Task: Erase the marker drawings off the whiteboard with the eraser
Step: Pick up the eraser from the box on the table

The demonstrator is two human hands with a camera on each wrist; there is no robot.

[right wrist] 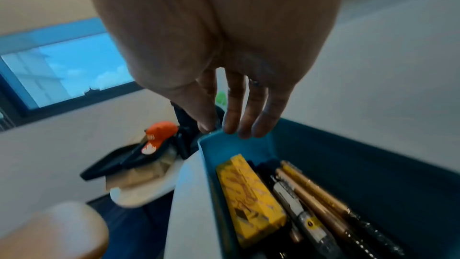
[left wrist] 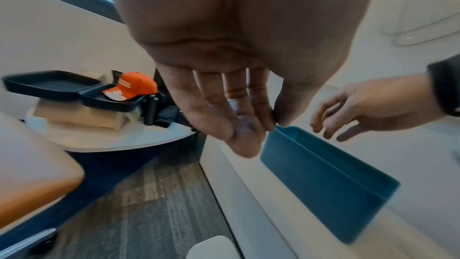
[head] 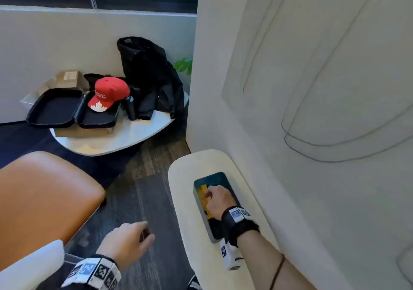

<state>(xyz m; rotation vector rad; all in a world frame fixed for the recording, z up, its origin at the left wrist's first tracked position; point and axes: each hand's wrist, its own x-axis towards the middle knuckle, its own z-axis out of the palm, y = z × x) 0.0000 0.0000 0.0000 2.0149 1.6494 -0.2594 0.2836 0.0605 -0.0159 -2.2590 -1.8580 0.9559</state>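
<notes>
1. The right hand [head: 218,200] is reaching into a teal bin [head: 214,178] sunk into a white ledge [head: 187,200] at the lower centre of the head view, hovering over the yellow eraser [head: 202,192].
2. In the right wrist view the fingers [right wrist: 248,113] are hanging nearly straight and loosely apart above the far end of the teal bin, holding nothing; the fingertips are lying near the bin's rim, and whether they are touching it cannot be told.
3. The yellow eraser [right wrist: 248,196] is lying along the left wall of the bin at the lower centre of that view, beside several markers [right wrist: 318,194].
4. The left hand [head: 127,242] is hanging over the carpet [head: 143,200] at the bottom centre of the head view, fingers relaxed and close together, empty.
5. In the left wrist view the left hand's fingers [left wrist: 224,113] are pointing downward in mid-frame, with the right hand [left wrist: 361,105] showing at the right edge above the bin [left wrist: 323,180].
6. The whiteboard [head: 335,88] is filling the right side of the head view, carrying thin curved marker drawings [head: 324,146].
7. At the upper left of the head view, a red cap [head: 109,93] is sitting in an open black case [head: 58,108] on a round white table [head: 125,137], beside a black jacket [head: 152,77].
8. An orange seat [head: 42,195] is lying at the lower left.
</notes>
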